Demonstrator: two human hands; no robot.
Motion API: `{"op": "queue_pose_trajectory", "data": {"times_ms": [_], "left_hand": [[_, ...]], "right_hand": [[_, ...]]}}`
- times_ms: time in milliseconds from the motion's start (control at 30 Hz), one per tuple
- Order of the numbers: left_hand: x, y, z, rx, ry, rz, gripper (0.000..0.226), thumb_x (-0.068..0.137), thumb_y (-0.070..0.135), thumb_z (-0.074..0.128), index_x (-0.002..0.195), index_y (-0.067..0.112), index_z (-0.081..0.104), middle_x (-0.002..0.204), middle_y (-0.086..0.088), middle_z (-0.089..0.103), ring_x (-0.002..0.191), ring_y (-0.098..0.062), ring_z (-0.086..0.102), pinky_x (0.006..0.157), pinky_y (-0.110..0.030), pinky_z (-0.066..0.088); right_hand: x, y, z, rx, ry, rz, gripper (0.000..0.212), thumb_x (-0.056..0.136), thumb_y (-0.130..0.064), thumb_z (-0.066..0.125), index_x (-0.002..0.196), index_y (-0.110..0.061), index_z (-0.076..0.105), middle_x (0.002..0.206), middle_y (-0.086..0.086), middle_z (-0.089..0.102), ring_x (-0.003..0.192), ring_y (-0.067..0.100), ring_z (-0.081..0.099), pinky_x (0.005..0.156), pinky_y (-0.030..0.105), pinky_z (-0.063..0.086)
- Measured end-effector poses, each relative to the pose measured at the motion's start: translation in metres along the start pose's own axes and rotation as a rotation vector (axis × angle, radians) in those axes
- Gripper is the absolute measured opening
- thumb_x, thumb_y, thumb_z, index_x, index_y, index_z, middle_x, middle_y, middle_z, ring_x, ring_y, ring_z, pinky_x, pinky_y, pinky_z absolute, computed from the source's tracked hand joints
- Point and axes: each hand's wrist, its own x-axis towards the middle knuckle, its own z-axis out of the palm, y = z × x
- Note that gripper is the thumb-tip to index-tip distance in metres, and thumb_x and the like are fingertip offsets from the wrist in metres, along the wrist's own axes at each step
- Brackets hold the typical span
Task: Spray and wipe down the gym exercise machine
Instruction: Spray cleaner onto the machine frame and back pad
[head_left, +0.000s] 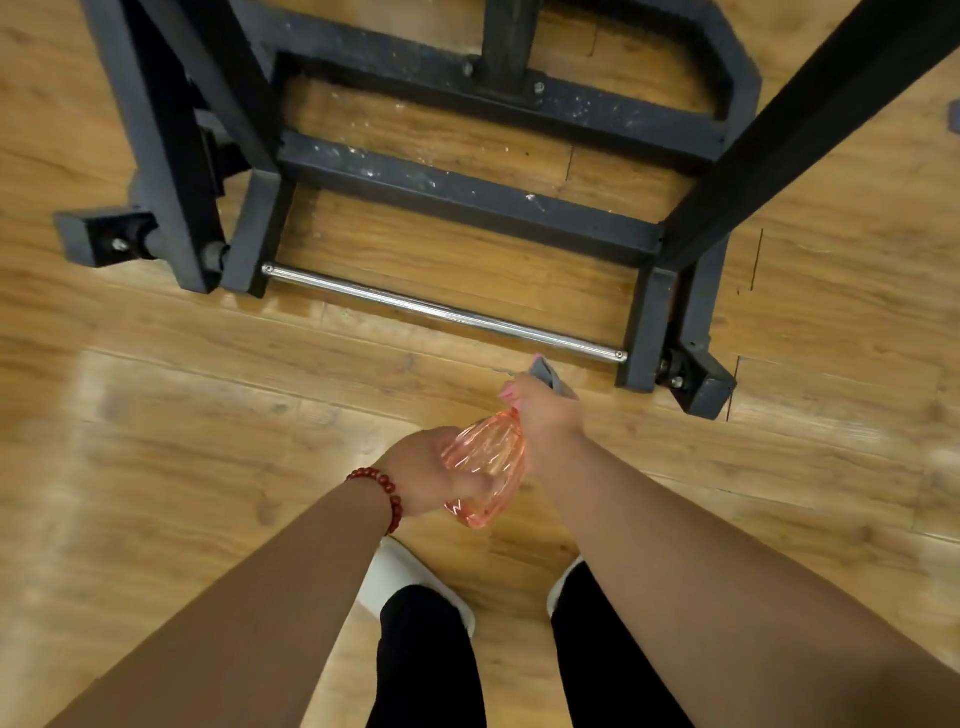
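Spraying stage, I'd say. The pink spray bottle (485, 462) is held low over the floor, nozzle toward the machine's chrome bar (441, 312) and speckled black frame (467, 192). The right hand (543, 415) has its fingers (511, 394) wrapped round the neck by the trigger, while the left hand (426, 470) clasps the body. Next comes a squeeze, then wiping, though I see no cloth.

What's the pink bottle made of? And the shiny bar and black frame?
The bottle looks like clear pink plastic: you see through it. The bar looks like polished metal, silvery with bright glints. The frame seems painted metal, matte black, speckled.
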Motion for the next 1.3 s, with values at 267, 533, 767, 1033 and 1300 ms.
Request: {"op": "queue_pose_trajectory", "data": {"times_ms": [267, 533, 767, 1033, 1300], "left_hand": [[-0.030, -0.062, -0.054, -0.112, 0.073, -0.051, 0.029, 0.078, 0.036, 0.078, 0.102, 0.032, 0.062, 0.098, 0.012, 0.066, 0.090, -0.006, 0.062, 0.074, -0.018, 0.048], [-0.063, -0.124, -0.108, -0.237, 0.192, -0.037, 0.029, 0.077, 0.036, 0.078, 0.101, 0.038, 0.061, 0.097, 0.014, 0.067, 0.091, -0.004, 0.063, 0.075, -0.021, 0.050], [-0.094, -0.163, -0.150, -0.358, 0.314, -0.015, 0.027, 0.078, 0.033, 0.078, 0.097, 0.041, 0.061, 0.098, 0.014, 0.069, 0.093, -0.007, 0.064, 0.077, -0.023, 0.051], [-0.114, -0.191, -0.178, -0.509, 0.437, 0.012, 0.041, 0.076, 0.037, 0.081, 0.113, 0.028, 0.065, 0.097, 0.011, 0.072, 0.081, -0.001, 0.068, 0.068, -0.017, 0.052], [-0.116, -0.206, -0.200, -0.605, 0.528, 0.001, 0.046, 0.063, 0.048, 0.082, 0.103, 0.036, 0.063, 0.092, 0.014, 0.072, 0.083, -0.002, 0.069, 0.078, -0.026, 0.055]], "right_hand": [[-0.028, 0.027, 0.083, -0.104, -0.054, -0.047, 0.026, 0.092, -0.011, 0.053, 0.076, -0.031, 0.057, 0.066, -0.013, 0.053, 0.062, 0.012, 0.050, 0.081, 0.031, 0.049], [-0.066, 0.056, 0.171, -0.136, -0.183, -0.141, 0.036, 0.086, -0.003, 0.056, 0.099, -0.035, 0.068, 0.098, -0.008, 0.065, 0.061, 0.008, 0.051, 0.066, 0.021, 0.044], [-0.111, 0.064, 0.236, -0.285, -0.284, -0.220, 0.042, 0.087, -0.001, 0.052, 0.109, -0.034, 0.064, 0.077, -0.008, 0.058, 0.058, 0.008, 0.048, 0.061, 0.020, 0.040], [-0.141, 0.070, 0.290, -0.421, -0.361, -0.310, 0.039, 0.086, -0.005, 0.055, 0.108, -0.036, 0.063, 0.081, -0.012, 0.061, 0.068, 0.012, 0.048, 0.057, 0.021, 0.036], [-0.151, 0.071, 0.332, -0.522, -0.434, -0.393, 0.046, 0.084, -0.008, 0.055, 0.117, -0.037, 0.065, 0.070, -0.008, 0.054, 0.052, 0.009, 0.043, 0.053, 0.021, 0.037]]}}
